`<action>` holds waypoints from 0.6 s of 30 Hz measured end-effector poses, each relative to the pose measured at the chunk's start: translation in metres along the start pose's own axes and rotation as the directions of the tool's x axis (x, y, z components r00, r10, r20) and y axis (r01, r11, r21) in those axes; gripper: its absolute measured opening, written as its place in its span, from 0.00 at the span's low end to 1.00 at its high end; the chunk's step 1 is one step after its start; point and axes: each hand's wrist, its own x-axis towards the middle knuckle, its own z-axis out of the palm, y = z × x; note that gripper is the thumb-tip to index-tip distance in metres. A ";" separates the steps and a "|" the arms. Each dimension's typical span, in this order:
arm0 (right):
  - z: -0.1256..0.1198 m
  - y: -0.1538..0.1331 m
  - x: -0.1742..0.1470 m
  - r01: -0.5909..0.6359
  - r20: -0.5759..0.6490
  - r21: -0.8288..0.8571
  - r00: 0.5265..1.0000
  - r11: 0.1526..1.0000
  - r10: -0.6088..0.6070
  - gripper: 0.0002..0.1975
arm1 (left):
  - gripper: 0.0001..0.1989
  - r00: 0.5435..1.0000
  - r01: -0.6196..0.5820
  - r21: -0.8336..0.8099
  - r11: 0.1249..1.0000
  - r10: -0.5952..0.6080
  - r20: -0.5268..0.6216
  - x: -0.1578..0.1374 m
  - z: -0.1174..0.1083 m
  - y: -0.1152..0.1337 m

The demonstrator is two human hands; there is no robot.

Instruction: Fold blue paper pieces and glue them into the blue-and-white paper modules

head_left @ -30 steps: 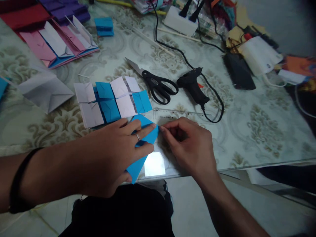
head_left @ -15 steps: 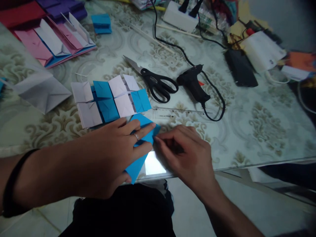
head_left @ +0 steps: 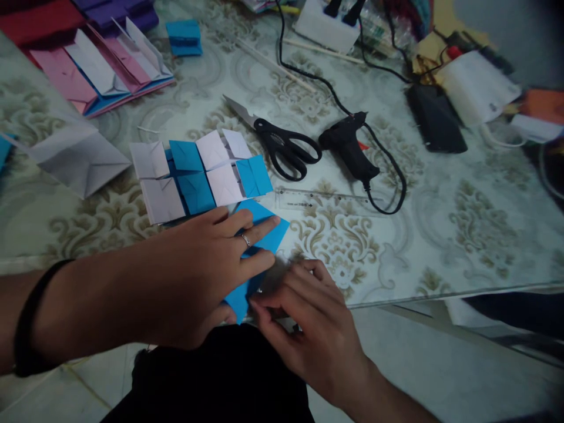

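Observation:
My left hand point(head_left: 211, 264) lies over a folded piece of blue paper point(head_left: 275, 235) at the table's front edge. Its fingers are spread and pressed flat on the paper, and much of the sheet is hidden beneath them. At the paper's lower right edge, my right hand point(head_left: 308, 323) has thumb and finger pinched together, slightly blurred. Just beyond my left hand sits a block of folded white and blue paper pieces point(head_left: 189, 194) in two rows. To the right of that block are a clear ruler point(head_left: 326, 198) and black-handled scissors point(head_left: 286, 144).
A black glue gun point(head_left: 348, 147) with its cord lies right of the scissors. Farther back are a white power strip point(head_left: 326, 26), a black phone-like object point(head_left: 434, 117) and thin sticks. Folded pink and white papers point(head_left: 106, 70) and a white folded paper point(head_left: 81, 155) lie left.
My right hand has slid down along the blue paper's edge, from its right corner toward the table edge. My left hand stays pressed on the paper. The view has shifted slightly.

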 end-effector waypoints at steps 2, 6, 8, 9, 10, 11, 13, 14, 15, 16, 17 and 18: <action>0.003 -0.005 -0.004 0.007 0.007 0.002 1.000 1.000 -0.007 0.09 | 0.26 1.000 -0.002 0.005 1.000 0.002 -0.004 0.000 0.001 0.000; 0.008 -0.014 -0.009 0.008 0.033 0.036 0.999 0.999 -0.010 0.10 | 0.26 1.000 -0.009 0.024 1.000 0.008 0.012 0.001 -0.001 0.001; 0.006 -0.016 -0.011 0.001 0.050 0.052 0.999 0.999 -0.004 0.09 | 0.24 1.000 0.009 0.016 1.000 -0.010 0.027 0.001 -0.004 0.003; 0.004 -0.016 -0.011 -0.001 0.068 0.062 0.998 0.998 -0.004 0.09 | 0.24 0.999 0.022 0.006 1.000 -0.022 0.036 0.002 -0.005 0.004; 0.001 -0.016 -0.012 -0.001 0.088 0.067 0.996 0.998 -0.005 0.08 | 0.23 0.998 0.035 -0.004 0.999 -0.035 0.046 0.002 -0.006 0.005; -0.003 -0.016 -0.012 0.007 0.117 0.076 0.993 0.997 -0.016 0.07 | 0.23 0.998 0.044 -0.015 0.999 -0.043 0.056 0.002 -0.007 0.006; -0.011 -0.017 -0.013 0.020 0.175 0.053 0.984 0.998 -0.029 0.02 | 0.24 0.997 0.046 -0.030 0.999 -0.044 0.063 0.001 -0.006 0.006; -0.014 -0.017 -0.013 0.037 0.186 0.036 0.982 0.999 -0.043 0.03 | 0.24 0.997 0.043 -0.031 0.999 -0.041 0.058 0.001 -0.005 0.005; -0.017 -0.017 -0.013 0.036 0.196 0.022 0.980 0.999 -0.039 0.04 | 0.24 0.998 0.033 -0.031 0.999 -0.032 0.044 0.001 -0.003 0.003; -0.020 -0.016 -0.013 0.023 0.208 0.017 0.978 1.000 -0.026 0.06 | 0.24 1.000 0.018 -0.030 0.999 -0.017 0.026 0.000 0.000 0.001; -0.021 -0.015 -0.012 0.021 0.212 0.020 0.977 1.000 -0.025 0.07 | 0.25 1.000 -0.007 -0.030 1.000 0.007 0.006 0.000 0.002 -0.002; -0.021 -0.013 -0.011 0.017 0.214 0.017 0.977 1.000 -0.020 0.09 | 0.26 0.999 -0.037 -0.032 0.999 0.037 -0.013 -0.001 0.005 -0.006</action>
